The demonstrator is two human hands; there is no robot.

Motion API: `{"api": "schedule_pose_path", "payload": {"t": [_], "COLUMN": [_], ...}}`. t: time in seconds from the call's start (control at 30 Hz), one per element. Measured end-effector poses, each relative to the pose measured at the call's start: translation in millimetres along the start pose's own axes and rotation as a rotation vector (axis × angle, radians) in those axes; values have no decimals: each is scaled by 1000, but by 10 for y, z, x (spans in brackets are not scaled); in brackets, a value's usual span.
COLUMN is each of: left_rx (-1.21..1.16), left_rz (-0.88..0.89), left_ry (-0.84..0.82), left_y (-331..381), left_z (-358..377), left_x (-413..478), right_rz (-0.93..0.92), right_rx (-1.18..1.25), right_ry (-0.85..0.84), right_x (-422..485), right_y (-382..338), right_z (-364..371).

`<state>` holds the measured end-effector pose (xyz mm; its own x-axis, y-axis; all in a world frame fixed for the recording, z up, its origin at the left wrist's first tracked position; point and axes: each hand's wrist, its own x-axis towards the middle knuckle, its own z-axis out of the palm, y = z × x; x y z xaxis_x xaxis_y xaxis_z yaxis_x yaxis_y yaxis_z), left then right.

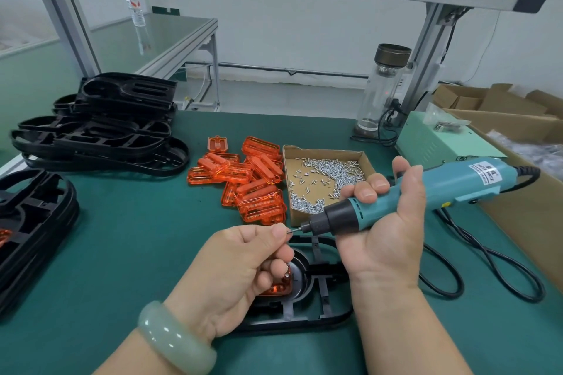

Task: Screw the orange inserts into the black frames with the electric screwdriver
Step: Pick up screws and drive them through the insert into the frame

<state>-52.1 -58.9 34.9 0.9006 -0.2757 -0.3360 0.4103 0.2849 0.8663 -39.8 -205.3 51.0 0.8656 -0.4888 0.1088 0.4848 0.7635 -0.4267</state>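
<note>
Screwdriver: electric screwdriver [426, 192] held level, right hand [387, 237] fingers wrapped round its barrel.
Left hand [240, 271]: fingers pinch the bit [294, 230] tip, apparently around a screw.
Frame: black frame [320, 307] flat on worktop [137, 237] beneath both hands, orange insert [278, 288] seated inside.
Stock: loose orange inserts [253, 179] beside screw box [323, 150].

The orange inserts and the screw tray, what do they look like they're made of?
Orange inserts: likely translucent glossy plastic; light passes through and edges glint. Screw tray: looks like plain brown cardboard, matte, with raw cut edges.
</note>
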Motion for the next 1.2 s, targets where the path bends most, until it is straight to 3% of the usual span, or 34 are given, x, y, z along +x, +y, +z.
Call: {"api": "schedule_pose_path", "payload": {"t": [0.3,0.43,0.57,0.8,1.2], "left_rx": [76,163,279,259,534], "left_rz": [102,269,362,346,479], "left_ry": [51,135,74,3,57], "left_y": [-8,-71,-29,9,91], "left_z": [15,56,30,-57,-108], "left_x": [0,15,11,-1,-25], "right_rz": [-27,-33,-19,-7,1], "right_rx": [-21,-11,15,28,14], "right_ry": [-7,45,68,88,65], "right_x": [-29,-25,-11,7,-6], "right_y": [30,35,13,-12,-9], "right_z": [19,27,24,12,16]}}
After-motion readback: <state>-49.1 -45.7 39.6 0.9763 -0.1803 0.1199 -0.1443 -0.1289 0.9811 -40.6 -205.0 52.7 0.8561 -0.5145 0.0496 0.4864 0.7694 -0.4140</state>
